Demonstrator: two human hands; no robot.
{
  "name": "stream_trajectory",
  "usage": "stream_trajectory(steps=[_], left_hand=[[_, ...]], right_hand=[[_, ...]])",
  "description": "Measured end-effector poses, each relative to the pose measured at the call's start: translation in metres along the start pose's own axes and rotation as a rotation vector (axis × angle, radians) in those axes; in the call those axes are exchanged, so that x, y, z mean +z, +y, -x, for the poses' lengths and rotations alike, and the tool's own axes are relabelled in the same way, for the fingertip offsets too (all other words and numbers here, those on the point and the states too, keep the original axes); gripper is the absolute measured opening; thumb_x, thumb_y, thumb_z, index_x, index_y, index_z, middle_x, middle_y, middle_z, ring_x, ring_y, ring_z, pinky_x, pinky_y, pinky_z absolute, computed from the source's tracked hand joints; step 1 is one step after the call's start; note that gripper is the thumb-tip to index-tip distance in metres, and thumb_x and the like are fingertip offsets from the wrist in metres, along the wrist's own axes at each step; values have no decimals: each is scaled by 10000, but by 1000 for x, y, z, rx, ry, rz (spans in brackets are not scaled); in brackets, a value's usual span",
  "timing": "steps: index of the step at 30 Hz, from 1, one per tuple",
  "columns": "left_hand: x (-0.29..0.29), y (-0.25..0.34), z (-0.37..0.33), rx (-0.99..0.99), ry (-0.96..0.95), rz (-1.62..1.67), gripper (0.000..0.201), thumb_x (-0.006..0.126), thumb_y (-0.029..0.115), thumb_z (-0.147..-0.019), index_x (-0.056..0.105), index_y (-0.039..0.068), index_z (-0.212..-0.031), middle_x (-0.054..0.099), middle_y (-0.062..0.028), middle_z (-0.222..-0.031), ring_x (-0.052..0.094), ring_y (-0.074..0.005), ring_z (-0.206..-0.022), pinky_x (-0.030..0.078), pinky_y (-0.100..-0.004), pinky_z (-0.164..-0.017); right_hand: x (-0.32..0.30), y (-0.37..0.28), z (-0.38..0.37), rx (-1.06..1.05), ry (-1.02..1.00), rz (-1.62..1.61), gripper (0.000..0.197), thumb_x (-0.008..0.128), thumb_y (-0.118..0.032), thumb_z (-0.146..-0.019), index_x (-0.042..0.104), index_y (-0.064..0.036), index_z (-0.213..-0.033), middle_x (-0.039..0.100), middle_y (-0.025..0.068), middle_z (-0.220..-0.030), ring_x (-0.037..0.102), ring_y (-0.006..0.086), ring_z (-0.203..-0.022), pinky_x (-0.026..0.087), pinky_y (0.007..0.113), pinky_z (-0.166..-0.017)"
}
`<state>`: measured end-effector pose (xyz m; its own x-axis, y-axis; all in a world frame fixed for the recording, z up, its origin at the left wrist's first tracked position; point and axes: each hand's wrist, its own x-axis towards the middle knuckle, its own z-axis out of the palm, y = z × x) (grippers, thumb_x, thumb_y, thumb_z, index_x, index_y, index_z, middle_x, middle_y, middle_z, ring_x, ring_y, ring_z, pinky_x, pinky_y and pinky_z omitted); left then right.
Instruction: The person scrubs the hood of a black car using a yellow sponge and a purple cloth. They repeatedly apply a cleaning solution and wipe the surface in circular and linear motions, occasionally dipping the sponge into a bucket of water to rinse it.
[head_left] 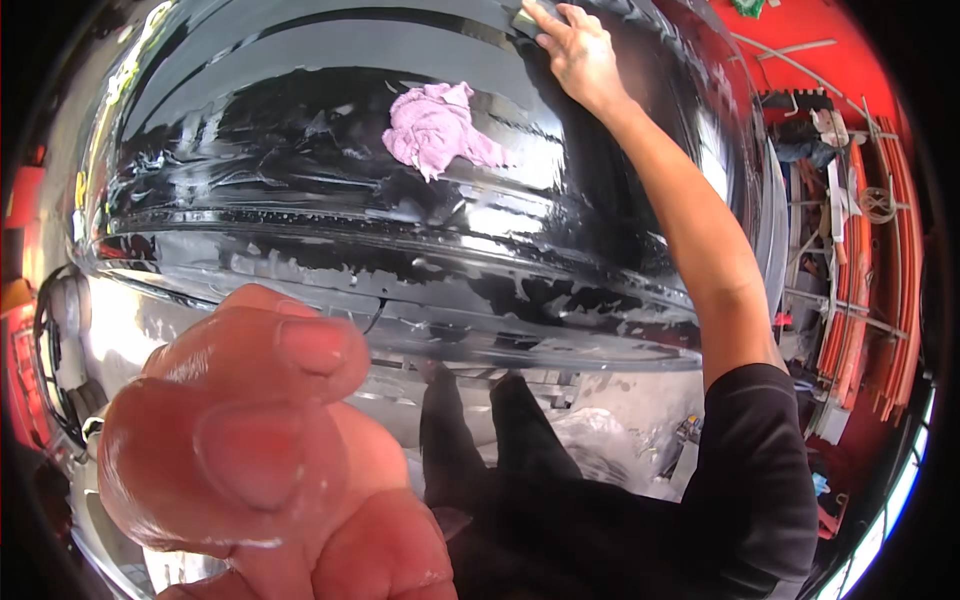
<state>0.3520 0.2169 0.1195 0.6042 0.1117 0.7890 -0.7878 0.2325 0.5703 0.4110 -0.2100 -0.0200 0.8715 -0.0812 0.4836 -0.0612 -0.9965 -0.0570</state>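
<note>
A glossy black car panel (300, 120), wet and streaked with whitish smears, curves across the upper picture. At its far right part, my right hand (585, 65) presses a small pale block or pad (524, 20) to the surface, its fingers over it; the kind cannot be made out. A crumpled pink cloth (432, 128) lies on the panel to the left of that hand. Very near, at the lower left, my left hand (270, 440) looms large and wet. Its fingers are curled in, with nothing visible in them.
The panel's lower edge (560, 350) runs just in front of my legs. Clear plastic sheeting (600, 440) lies on the floor beside them. At the right stands a rack with long orange-red strips (850, 270); a dark hose (60, 350) hangs at the left.
</note>
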Motion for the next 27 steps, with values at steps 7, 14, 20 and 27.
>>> stream_trajectory(steps=[7,14,20,27], left_hand=[[-32,15,-21,52,-326,249,825,648,577,-950,371,81,-1548,503,-319,-1464,612,-449,-1195,538,-552,-933],[25,22,-16,-60,-509,417,577,809,293,-842,616,38,-1323,645,-233,-1299,670,-369,-1103,544,-443,-931],[54,-146,42,-210,-630,-446,450,817,253,-905,714,45,-1290,614,-198,-1404,597,-388,-1285,465,-508,-1131],[67,-207,76,-53,-702,-637,437,741,240,-961,683,76,-1362,603,-206,-1378,546,-414,-1330,391,-559,-1206]], right_hand=[[-82,-75,131,-123,-181,-101,570,739,-86,-923,694,-247,-1468,596,267,-1388,589,414,-1211,460,502,-1029],[11,29,-18,-1,52,182,539,675,-154,-1002,624,-293,-1521,630,228,-1378,637,422,-1160,529,510,-963],[-68,-67,119,-81,-159,-97,680,769,-22,-853,686,-260,-1484,587,226,-1406,584,403,-1241,465,502,-1037],[-1,-26,-4,-182,49,7,611,701,-71,-915,657,-246,-1499,622,243,-1379,604,416,-1201,479,483,-988]])
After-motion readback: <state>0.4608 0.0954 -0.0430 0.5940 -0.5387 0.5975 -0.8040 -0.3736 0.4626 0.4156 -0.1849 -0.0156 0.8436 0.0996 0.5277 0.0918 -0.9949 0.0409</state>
